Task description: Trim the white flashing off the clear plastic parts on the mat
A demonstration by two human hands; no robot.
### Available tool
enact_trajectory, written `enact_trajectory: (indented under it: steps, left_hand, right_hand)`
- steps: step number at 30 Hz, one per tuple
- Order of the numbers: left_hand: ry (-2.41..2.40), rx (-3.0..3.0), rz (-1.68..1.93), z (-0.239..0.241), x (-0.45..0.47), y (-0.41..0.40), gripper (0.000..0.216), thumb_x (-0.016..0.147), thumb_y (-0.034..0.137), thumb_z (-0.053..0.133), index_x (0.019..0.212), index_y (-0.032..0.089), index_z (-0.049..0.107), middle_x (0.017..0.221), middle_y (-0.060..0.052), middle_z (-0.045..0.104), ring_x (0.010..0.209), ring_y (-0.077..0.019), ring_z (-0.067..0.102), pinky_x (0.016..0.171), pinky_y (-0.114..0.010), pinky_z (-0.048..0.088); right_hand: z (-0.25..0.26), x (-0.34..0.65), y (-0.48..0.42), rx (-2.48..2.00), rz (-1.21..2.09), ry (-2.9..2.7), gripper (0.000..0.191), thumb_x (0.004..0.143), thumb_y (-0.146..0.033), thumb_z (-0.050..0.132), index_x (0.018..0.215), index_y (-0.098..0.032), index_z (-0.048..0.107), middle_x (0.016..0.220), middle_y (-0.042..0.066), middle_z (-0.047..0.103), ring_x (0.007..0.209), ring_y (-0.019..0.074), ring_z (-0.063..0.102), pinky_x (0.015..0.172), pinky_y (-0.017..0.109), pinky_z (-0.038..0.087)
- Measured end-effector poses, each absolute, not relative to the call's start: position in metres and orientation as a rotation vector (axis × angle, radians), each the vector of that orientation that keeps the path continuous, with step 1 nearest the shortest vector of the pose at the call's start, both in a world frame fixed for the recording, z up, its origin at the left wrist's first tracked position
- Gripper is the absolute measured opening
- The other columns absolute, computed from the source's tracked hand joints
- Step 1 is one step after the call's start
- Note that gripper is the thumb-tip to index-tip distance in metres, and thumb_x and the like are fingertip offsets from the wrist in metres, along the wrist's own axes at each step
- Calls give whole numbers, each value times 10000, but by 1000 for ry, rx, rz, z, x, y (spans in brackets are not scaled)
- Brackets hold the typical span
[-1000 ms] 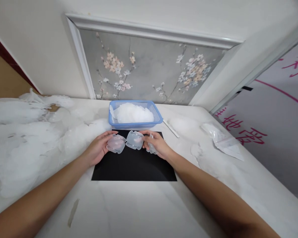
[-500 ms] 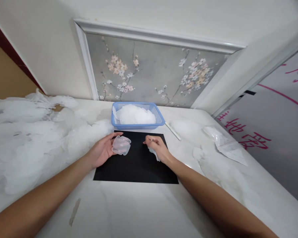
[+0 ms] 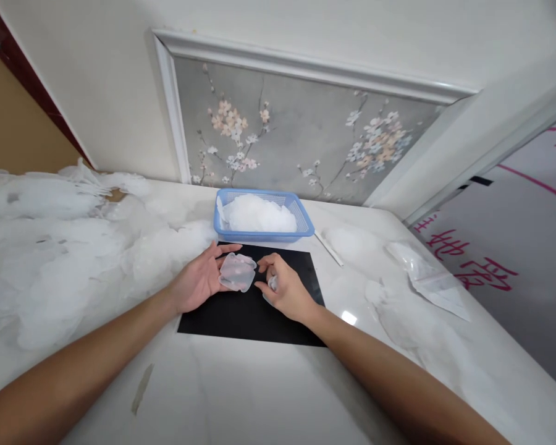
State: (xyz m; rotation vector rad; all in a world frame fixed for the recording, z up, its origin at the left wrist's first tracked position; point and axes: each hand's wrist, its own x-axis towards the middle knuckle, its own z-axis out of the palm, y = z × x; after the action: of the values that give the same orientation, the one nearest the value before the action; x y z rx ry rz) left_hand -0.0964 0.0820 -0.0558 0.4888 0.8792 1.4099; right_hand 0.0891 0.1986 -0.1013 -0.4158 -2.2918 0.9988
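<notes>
My left hand [image 3: 201, 281] holds a thin, translucent, wavy-edged piece [image 3: 238, 272] over a black mat [image 3: 227, 318]; the fingers lie behind it and show through faintly. Close to the piece's right edge is my right hand [image 3: 287, 287]. Its thumb and forefinger are parted, while the other fingers curl round a crumpled whitish scrap [image 3: 272, 282] in the palm. I cannot tell whether the right fingertips touch the piece. Just beyond the mat stands a blue basket [image 3: 264, 237] with a heap of similar white translucent pieces [image 3: 257, 213] in it.
A large pile of translucent sheets [image 3: 65, 259] covers the table's left side. Right of the basket lies a thin white stick [image 3: 330, 249]. A clear plastic bag [image 3: 429, 278] and more translucent material [image 3: 408, 327] lie at the right. A wall with a framed floral panel [image 3: 278, 123] rises behind.
My right hand has moved left, up to the piece in my left hand, and its thumb and forefinger have parted. The view has shifted slightly.
</notes>
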Motion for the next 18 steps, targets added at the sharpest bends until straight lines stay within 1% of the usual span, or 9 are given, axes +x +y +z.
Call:
enact_trajectory:
  steps: [2,3,6,9,11,13,15,17,18]
  left_hand:
    - [875,504,1399,-56,-96,82,423,941,486,437,1183,177,593,1087,-125,673,1013,-277,646,875,-496,518]
    - [876,517,1389,-56,-96,82,433,941,497,429,1189,181,588,1101,-126,670,1028,-280,642,882,-502,514]
    - [944,629,1344,-57,-94,82,480,937,551,386,1231,211,555,1202,-132,640,1113,-300,611,914,-525,495]
    - [1303,1008,1331,-58,-96,83,441,928,541,417,1242,257,539,1306,-109,593,1174,-290,577,968,-498,464]
    - [1708,1448,1257,-56,-101,82,343,920,453,475,1181,259,585,1296,-93,600,1190,-280,557,1014,-480,420]
    - [2109,1876,1053,-53,-109,81,275,932,339,447,1100,234,637,1261,-108,615,1199,-298,535,1024,-500,378]
    - [2468,2127,748,-49,-119,78,309,941,259,395,1096,193,654,1300,-158,582,1242,-347,482,1002,-542,351]
    - [2753,2155,396,-47,-129,74,331,937,258,418,1166,149,631,1354,-215,521,1273,-400,426,960,-566,346]
    - [2834,2116,235,-46,-133,73,350,932,285,448,1201,135,612,1343,-231,516,1250,-413,434,933,-561,356]
  right_hand:
    - [-100,90,197,-337,967,-2317,322,813,-145,578,1117,-232,522,961,47,582,819,178,584,739,319,499]
    - [-98,90,196,-280,949,-2332,281,841,-155,560,1110,-235,552,953,50,596,823,177,594,732,311,500]
    - [-91,90,197,-213,934,-2306,143,907,-235,530,974,-237,656,859,40,637,743,157,604,674,278,490]
    - [-75,92,215,-493,965,-2138,143,873,-305,571,858,-214,680,762,20,652,673,148,586,664,274,474]
    - [-59,100,240,-763,1019,-2036,144,815,-310,591,828,-194,676,716,5,642,647,145,570,651,272,461]
    - [-42,116,268,-1019,1129,-2036,140,739,-306,620,765,-179,672,661,-14,609,561,121,519,565,251,415]
    - [-30,138,296,-1245,1222,-2032,154,690,-300,635,757,-167,675,594,-26,570,504,112,482,501,240,367]
    - [-27,159,320,-1442,1123,-1946,164,701,-303,613,768,-166,675,590,-20,576,492,118,484,492,245,358]
    - [-29,167,329,-1568,1023,-1913,161,710,-295,601,771,-165,675,581,-13,577,495,129,496,502,254,372]
